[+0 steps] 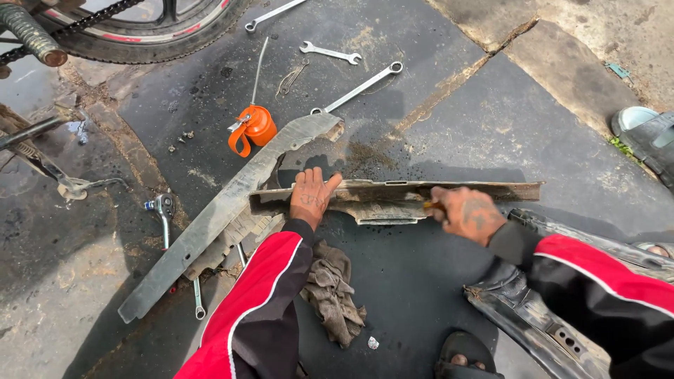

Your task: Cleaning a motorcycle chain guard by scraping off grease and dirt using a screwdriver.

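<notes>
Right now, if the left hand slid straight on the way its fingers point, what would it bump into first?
Probably the dirty grey curved metal cover just past the left hand's fingertips; beyond it lies a long silver spanner. Depth is hard to judge.

wrenches (357, 88): 3 | chain guard halves (393, 198): 2 | oil can (251, 127): 1 | rag (331, 291): 1 | ratchet (163, 210): 1

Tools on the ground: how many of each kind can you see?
Spanners: 5
Ratchet: 1
Orange oil can: 1
Tool in the right hand: 1
Total: 8
</notes>
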